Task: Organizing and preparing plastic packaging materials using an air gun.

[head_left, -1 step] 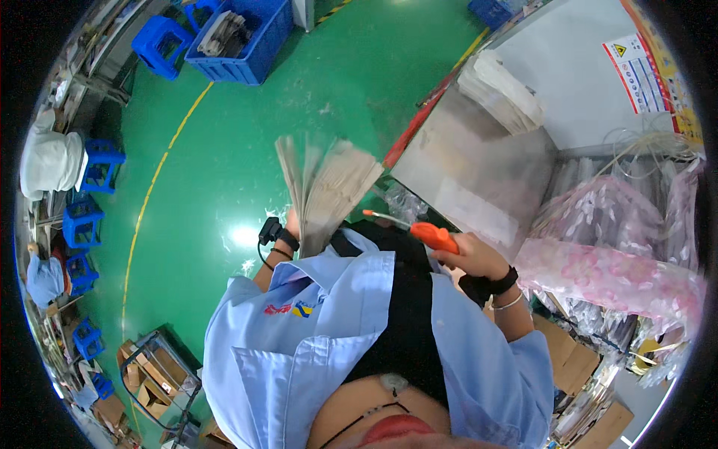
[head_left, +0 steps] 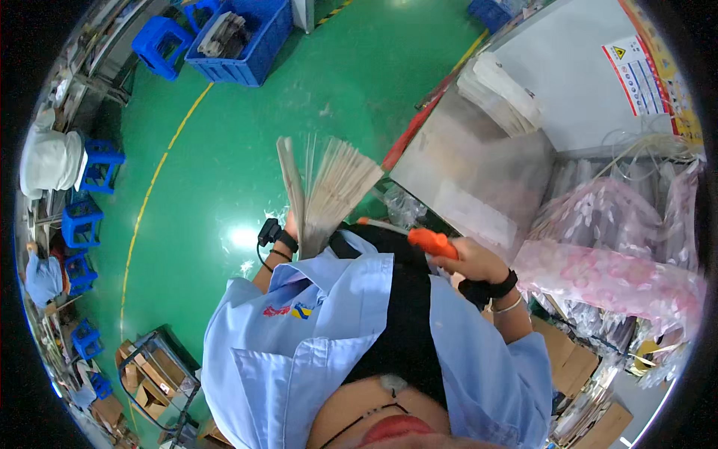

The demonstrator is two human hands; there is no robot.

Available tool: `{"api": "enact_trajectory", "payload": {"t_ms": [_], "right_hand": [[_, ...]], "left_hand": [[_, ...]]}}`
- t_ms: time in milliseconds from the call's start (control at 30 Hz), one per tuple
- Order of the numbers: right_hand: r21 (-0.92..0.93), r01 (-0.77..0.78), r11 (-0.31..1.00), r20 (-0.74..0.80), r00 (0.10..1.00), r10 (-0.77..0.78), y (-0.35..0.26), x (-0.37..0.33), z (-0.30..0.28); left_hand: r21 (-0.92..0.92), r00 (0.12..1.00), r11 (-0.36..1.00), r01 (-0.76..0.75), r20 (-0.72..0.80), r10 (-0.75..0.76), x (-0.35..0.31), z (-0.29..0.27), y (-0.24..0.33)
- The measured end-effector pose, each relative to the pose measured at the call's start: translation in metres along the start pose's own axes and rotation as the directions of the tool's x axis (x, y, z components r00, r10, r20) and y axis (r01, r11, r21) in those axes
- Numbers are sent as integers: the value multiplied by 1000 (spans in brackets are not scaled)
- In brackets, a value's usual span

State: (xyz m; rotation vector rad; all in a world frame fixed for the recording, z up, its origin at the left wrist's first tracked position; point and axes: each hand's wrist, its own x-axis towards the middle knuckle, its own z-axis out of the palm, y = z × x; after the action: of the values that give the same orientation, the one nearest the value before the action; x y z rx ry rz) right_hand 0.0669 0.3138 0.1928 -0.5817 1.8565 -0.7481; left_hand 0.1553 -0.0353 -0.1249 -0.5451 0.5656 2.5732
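A thick stack of thin, greyish-beige sheets (head_left: 340, 179) stands upright in front of my chest, its upper ends fanned apart. My left hand (head_left: 291, 224) holds it at the left side, with most of the fingers hidden behind the sheets. My right hand (head_left: 479, 262) grips a tool with an orange handle (head_left: 434, 243). A slim pale shaft runs from the handle leftward to an orange tip, near the right lower side of the stack but apart from it. The tool's exact kind cannot be made out.
To the right is a metal-topped table (head_left: 471, 161) bearing a pile of whitish sheets (head_left: 501, 93). Pink patterned plastic film (head_left: 613, 269) hangs nearby. A blue crate (head_left: 235, 67) and stools (head_left: 161, 45) stand far left; a cart with cartons (head_left: 157, 374) is near left. Another person (head_left: 45, 277) sits at the left edge.
The orange-handled tool has shifted slightly left and down with my right hand. The fanned sheets look sharper and less blurred. My left hand stays in nearly the same place.
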Motion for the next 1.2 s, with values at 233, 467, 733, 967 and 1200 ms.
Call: {"api": "enact_trajectory", "payload": {"t_ms": [233,467,733,967,1200], "right_hand": [[-48,-14,999,-74,997,10,-7,2,0],[-152,52,987,-22,998,-56,-2,4,4],[-109,-67,992,-57,996,61,-3,7,3],[-115,-49,992,-10,999,48,-1,8,2],[-140,-42,989,-52,998,35,-16,5,-5]], "left_hand": [[1,1000,1000,-12,-4,12,-2,3,0],[5,1000,1000,-9,-23,9,-7,4,-3],[-3,999,1000,-14,-37,13,-10,-4,-8],[-1,999,1000,-20,-44,20,-14,-7,-8],[1,998,999,-36,-59,36,-15,-5,-12]]}}
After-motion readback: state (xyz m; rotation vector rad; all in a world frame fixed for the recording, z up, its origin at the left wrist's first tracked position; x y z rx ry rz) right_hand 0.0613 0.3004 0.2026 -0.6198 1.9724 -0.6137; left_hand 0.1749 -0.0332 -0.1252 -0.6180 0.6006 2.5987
